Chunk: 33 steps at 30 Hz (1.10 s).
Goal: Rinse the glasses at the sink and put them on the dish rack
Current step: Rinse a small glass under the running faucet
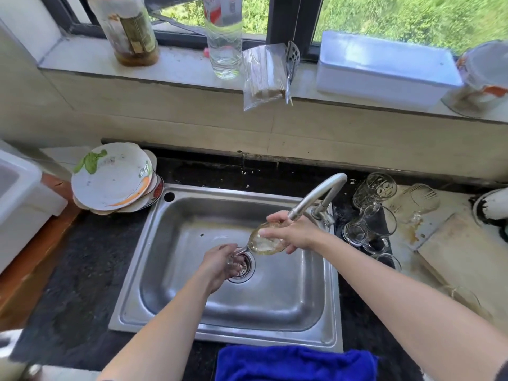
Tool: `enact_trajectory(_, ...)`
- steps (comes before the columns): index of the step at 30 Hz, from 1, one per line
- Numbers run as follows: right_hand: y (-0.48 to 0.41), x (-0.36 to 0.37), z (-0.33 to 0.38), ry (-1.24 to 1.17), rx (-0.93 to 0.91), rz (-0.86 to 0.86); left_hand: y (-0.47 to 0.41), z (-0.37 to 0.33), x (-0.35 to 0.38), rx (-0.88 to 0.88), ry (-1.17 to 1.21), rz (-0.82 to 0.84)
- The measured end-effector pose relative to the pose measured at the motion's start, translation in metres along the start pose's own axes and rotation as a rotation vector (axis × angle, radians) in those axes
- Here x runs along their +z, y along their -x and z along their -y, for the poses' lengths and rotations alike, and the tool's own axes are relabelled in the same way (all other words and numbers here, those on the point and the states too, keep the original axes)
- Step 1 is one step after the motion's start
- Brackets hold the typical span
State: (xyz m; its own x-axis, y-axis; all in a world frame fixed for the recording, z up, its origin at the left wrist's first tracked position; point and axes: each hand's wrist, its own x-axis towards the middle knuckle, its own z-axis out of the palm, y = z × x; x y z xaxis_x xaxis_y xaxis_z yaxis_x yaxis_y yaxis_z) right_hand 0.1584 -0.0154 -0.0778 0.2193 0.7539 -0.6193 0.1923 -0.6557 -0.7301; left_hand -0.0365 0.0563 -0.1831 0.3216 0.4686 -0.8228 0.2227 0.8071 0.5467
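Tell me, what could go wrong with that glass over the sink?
The wine glass could slip from the left hand and right hand and crack on the steel sink. Its bowl is close to the metal faucet and might knock it. The right forearm could bump the crowded glass mugs.

**A:** Views entered?
**B:** One, the head view, worn on the person's head.

**A:** Direction?
**B:** Forward and down. The sink (275,303) is looked into from above, from its near side. The window sill (178,67) and window (384,17) are taken in along the top edge.

**A:** Nearness?
**B:** Close. Both forearms are seen entering from the bottom edge. The left hand (220,264), right hand (297,232) and stemmed glass (268,242) are framed near the centre.

**A:** Field?
**B:** Wide-angle, and straight edges are bowed. Stacked plates (112,177) are caught at the left margin, a chopping board (467,257) at the right and a blue cloth (294,362) at the bottom.

**A:** Ground shared between views?
**B:** Not applicable, as a single view is entered.
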Motion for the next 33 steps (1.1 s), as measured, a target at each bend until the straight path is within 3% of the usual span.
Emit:
enact_trajectory(4,-0.002,-0.007,-0.004,0.051,-0.089,0.069,0.005,-0.003,-0.003,-0.121,-0.094,0.051)
enact_trajectory(9,-0.002,-0.007,-0.01,-0.09,0.038,-0.063,0.001,-0.004,0.003,0.007,0.062,0.028)
enact_trajectory(15,0.0,-0.016,-0.013,0.036,-0.085,0.033,0.008,-0.005,0.004,-0.198,-0.057,0.08)
enact_trajectory(20,0.0,-0.012,-0.014,-0.007,-0.028,-0.053,0.005,-0.005,0.01,-0.072,-0.034,0.019)
enact_trajectory(25,0.0,-0.016,-0.013,-0.012,-0.063,0.049,0.017,-0.012,0.008,-0.216,-0.158,0.101)
enact_trajectory(29,-0.001,-0.014,-0.016,-0.017,0.024,-0.037,0.014,-0.011,0.014,-0.11,-0.091,0.059)
enact_trajectory(33,-0.003,-0.014,-0.025,-0.059,0.023,-0.068,0.023,-0.017,0.019,-0.043,-0.226,-0.054)
